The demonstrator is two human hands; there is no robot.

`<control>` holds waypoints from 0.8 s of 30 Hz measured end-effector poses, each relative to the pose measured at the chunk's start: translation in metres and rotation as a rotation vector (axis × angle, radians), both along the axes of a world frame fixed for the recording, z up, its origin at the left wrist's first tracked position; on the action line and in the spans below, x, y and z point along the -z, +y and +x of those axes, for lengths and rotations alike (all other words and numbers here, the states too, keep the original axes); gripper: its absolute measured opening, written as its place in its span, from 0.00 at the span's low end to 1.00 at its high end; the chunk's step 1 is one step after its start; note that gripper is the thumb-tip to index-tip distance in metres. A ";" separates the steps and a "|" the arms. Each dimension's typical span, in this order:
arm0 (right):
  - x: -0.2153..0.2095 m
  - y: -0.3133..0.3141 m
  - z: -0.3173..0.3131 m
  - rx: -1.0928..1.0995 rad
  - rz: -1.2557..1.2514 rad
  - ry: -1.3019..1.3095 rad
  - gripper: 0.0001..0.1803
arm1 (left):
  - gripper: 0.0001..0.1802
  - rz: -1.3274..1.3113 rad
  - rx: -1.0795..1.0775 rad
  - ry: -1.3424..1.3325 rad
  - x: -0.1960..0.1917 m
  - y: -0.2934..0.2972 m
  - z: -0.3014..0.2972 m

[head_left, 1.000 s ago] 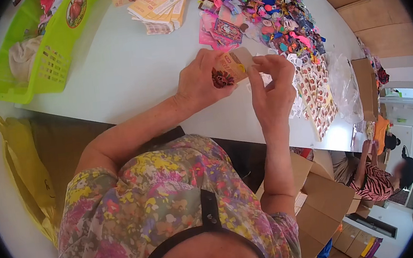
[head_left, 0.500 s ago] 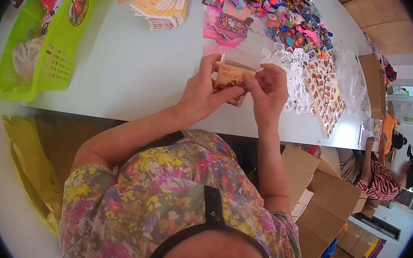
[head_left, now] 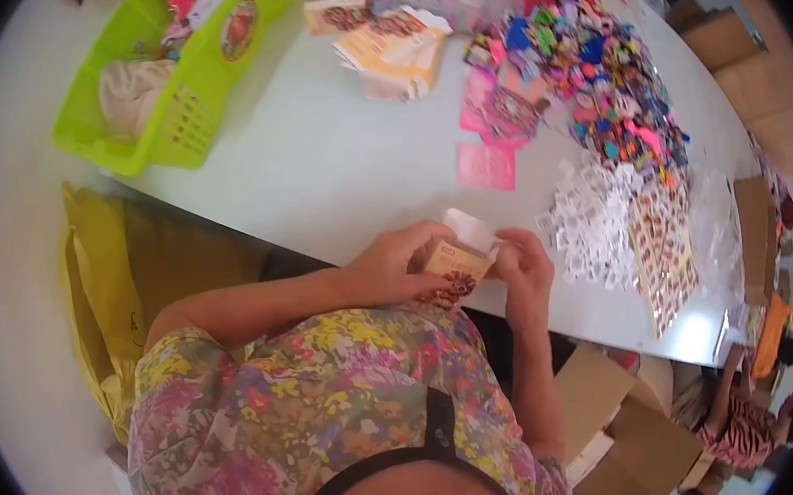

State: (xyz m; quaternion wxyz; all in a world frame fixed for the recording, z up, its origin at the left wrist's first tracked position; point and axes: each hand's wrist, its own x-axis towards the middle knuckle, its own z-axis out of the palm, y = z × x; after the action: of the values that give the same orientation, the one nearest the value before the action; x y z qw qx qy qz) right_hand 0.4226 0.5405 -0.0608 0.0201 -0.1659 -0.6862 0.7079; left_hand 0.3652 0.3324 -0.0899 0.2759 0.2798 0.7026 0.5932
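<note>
A small yellow-orange card box with a picture of round brown pieces on its front is in my hands, just over the table's near edge. Its white top flap stands up, unfolded. My left hand grips the box from the left, thumb across its front. At the right side of the box, below the flap, my right hand pinches with bent fingers; part of the box is hidden behind them. Beyond the hands lies a pink card on the white table.
Flat yellow boxes are piled at the back. To the right are a heap of colourful trinkets, small white pieces and sticker sheets. A green basket stands left. Cardboard boxes and another person are at lower right.
The view has shifted, and the table things appear lower and farther right. My hands and the box are nearer my body. My right thumb has left the box front for its side edge.
</note>
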 end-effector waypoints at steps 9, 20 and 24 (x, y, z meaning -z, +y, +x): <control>0.029 -0.009 0.012 -0.043 0.270 0.233 0.14 | 0.16 0.060 -0.112 0.171 0.004 -0.001 -0.005; -0.013 0.009 0.003 -0.251 0.428 0.060 0.06 | 0.09 0.141 -0.125 0.123 -0.004 0.010 -0.021; -0.027 0.012 -0.009 -0.291 0.469 -0.051 0.05 | 0.07 0.220 -0.141 -0.220 -0.008 0.014 -0.027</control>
State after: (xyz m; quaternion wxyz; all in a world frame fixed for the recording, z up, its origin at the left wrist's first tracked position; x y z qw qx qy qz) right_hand 0.4139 0.5522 -0.0342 -0.0613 -0.0742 -0.8482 0.5208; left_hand 0.3386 0.3465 -0.0818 0.2764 0.1916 0.6171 0.7115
